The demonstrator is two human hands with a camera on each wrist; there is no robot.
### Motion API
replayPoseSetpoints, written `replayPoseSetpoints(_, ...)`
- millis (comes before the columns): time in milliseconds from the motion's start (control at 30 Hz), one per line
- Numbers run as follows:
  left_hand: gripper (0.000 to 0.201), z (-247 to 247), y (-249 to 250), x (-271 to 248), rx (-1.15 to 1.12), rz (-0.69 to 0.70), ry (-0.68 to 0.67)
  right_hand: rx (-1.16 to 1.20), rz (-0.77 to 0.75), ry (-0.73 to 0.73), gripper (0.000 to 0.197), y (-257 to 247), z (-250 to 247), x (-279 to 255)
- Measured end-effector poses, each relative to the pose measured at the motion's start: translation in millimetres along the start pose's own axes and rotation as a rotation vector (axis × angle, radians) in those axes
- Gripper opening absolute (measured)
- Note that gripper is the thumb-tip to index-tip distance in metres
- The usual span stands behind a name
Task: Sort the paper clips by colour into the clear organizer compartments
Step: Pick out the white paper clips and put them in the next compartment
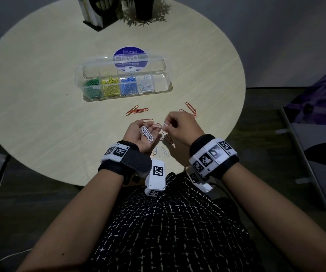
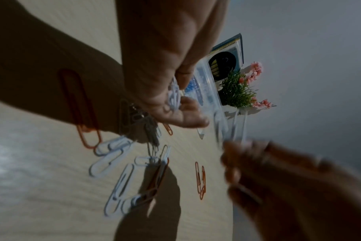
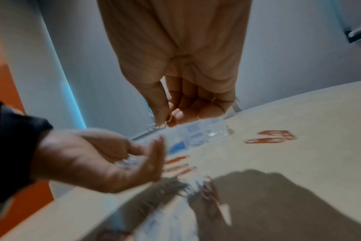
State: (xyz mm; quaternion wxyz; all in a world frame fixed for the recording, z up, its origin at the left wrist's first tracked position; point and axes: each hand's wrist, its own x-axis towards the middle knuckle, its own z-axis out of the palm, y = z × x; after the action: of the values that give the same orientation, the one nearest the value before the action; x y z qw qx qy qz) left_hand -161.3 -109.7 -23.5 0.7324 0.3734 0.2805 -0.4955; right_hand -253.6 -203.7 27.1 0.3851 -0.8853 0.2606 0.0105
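The clear organizer (image 1: 163,84) lies open mid-table, holding green, yellow, blue and white clips in separate compartments; its rightmost compartment is bare. My left hand (image 1: 152,128) is palm up and cupped, with several white clips (image 1: 147,134) lying in it, also visible in the left wrist view as white clips (image 2: 174,96). My right hand (image 1: 166,125) pinches one white clip (image 1: 160,126) between thumb and forefinger just beside the left palm; the same white clip (image 3: 157,126) shows in the right wrist view. Orange clips (image 1: 136,110) and more orange clips (image 1: 190,108) lie loose on the table.
Mixed white and orange clips (image 1: 162,151) lie under my hands near the round table's front edge (image 1: 99,183). A blue round sticker (image 1: 130,58) sits behind the organizer. A black book holder (image 1: 99,10) and a potted plant (image 1: 144,8) stand at the back. A chair (image 1: 315,154) is at the right.
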Motion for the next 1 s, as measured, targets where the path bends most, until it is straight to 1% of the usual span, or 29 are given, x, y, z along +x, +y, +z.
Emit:
replayPoseSetpoints(67,0.046,-0.4,-4.4,1.7,-0.061,-0.051,-0.1,0.033,-0.033,0.006,0.008,-12.6,2.7,3.8)
replayPoseSetpoints(100,0.05,-1.5,-5.0,3.4,-0.057,-0.058,-0.111,0.046,-0.038,0.026,0.009,-15.2,3.3,5.3)
replayPoseSetpoints(133,0.051,-2.3,-4.2,4.6,-0.032,-0.066,-0.107,0.058,-0.031,0.061,0.009,-15.4,3.2,6.7)
replayPoseSetpoints(233,0.04,-3.1,2.9,0.2,0.079,-0.073,-0.026,0.057,0.052,0.153,0.008,-2.0,4.2,12.4)
replayPoseSetpoints(267,0.042,-5.9,6.2,0.3,0.089,-0.073,-0.023,0.017,0.095,0.135,0.009,3.0,7.0,13.6)
replayPoseSetpoints(300,0.048,-8.2,9.4,-0.8,0.089,-0.083,-0.042,-0.043,0.131,0.092,0.011,7.7,11.3,14.4)
replayPoseSetpoints(333,0.059,-11.1,11.7,-0.6,0.077,-0.096,-0.062,-0.11,0.16,0.033,0.011,11.3,16.6,14.5)
replayPoseSetpoints(400,0.077,-14.1,14.8,-3.1,0.047,-0.116,-0.091,-0.241,0.172,-0.069,0.012,14.7,27.6,14.0)
replayPoseSetpoints(467,0.083,-13.5,16.9,-6.5,0.028,-0.103,-0.088,-0.306,0.173,-0.098,0.016,15.7,32.4,16.2)
replayPoseSetpoints(533,0.082,-14.3,19.0,-7.4,0.018,-0.082,-0.067,-0.284,0.192,-0.066,0.017,15.3,29.9,19.4)
replayPoseSetpoints(600,0.078,-16.8,20.5,-7.6,0.004,-0.086,-0.056,-0.208,0.189,-0.013,0.018,16.2,22.5,21.4)
replayPoseSetpoints(667,0.075,-21.1,23.3,-7.5,-0.021,-0.093,-0.039,-0.11,0.159,0.041,0.015,17.3,12.7,20.0)
replayPoseSetpoints(733,0.073,-25.1,25.1,-7.9,-0.037,-0.093,-0.03,-0.037,0.134,0.051,0.012,19.2,4.2,14.2)
replayPoseSetpoints(800,0.074,-26.5,25.4,-8.7,-0.055,-0.09,-0.019,-0.059,0.101,-0.01,0.011,24.0,0.6,7.4)
replayPoseSetpoints(900,0.07,-26.5,24.7,-10.1,-0.065,-0.078,0.002,-0.204,0.068,-0.151,0.012,33.1,4.8,-2.9)
replayPoseSetpoints(1000,0.074,-26.0,25.0,-10.1,-0.046,-0.063,-0.004,-0.354,0.042,-0.253,0.017,41.0,14.6,-11.9)
